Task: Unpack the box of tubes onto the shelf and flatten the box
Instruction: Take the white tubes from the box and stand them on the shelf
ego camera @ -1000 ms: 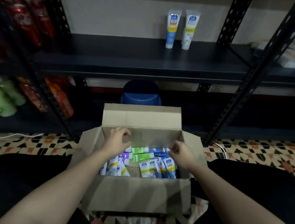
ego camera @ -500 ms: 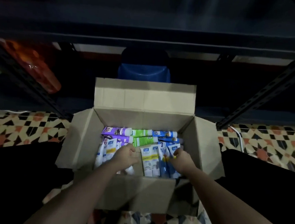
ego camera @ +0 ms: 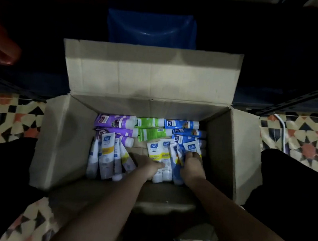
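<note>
An open cardboard box (ego camera: 150, 77) sits on the floor between my knees, flaps spread. Several tubes lie inside: purple ones (ego camera: 114, 121) at the back left, green ones (ego camera: 149, 128) in the middle, blue ones (ego camera: 182, 124) at the back right, white-and-yellow ones (ego camera: 106, 154) at the front left. My left hand (ego camera: 146, 166) reaches down onto the white-and-yellow tubes (ego camera: 154, 152) at the front middle, fingers curled over them. My right hand (ego camera: 192, 165) grips blue-and-white tubes (ego camera: 178, 154) at the front right.
A blue plastic stool (ego camera: 151, 28) stands behind the box under the dark shelf. A black shelf upright (ego camera: 298, 101) slants at the right, with a white cable (ego camera: 282, 129) on the patterned floor tiles (ego camera: 10, 115). A red-orange bottle (ego camera: 3, 49) shows at the left edge.
My head has tilted further down and nearer the box; the shelf with two standing tubes has left the view. Both hands have sunk deeper among the front tubes.
</note>
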